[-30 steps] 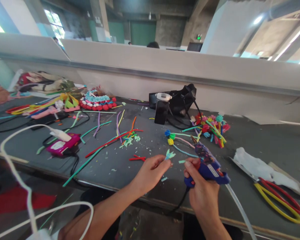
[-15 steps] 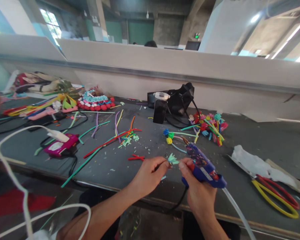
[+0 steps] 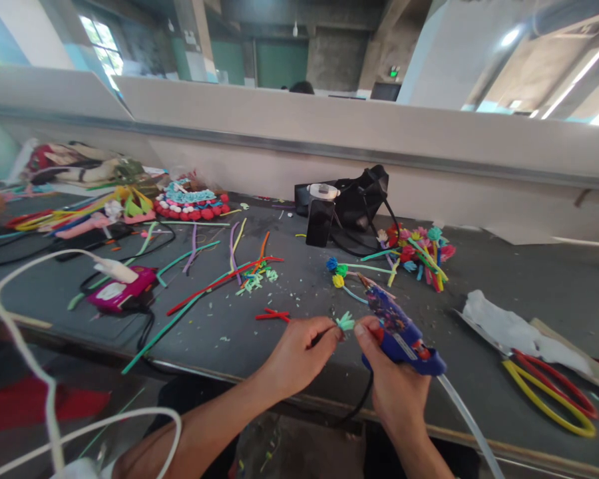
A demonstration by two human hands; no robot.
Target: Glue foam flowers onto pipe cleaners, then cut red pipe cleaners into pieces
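Currently L hand (image 3: 299,352) has thumb & fingers tog. on mint flower (image 3: 345,322), which pokes out past the tips twd R hand (image 3: 399,389); that one's wrapped arnd blue glue gun (image 3: 402,336), thumb right by flower, contact unclear.

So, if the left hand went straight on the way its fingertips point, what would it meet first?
Probably the right hand holding the blue plastic glue gun: its fingertips lie just beyond the mint-green fringed piece in the left hand; depth and contact are unclear.
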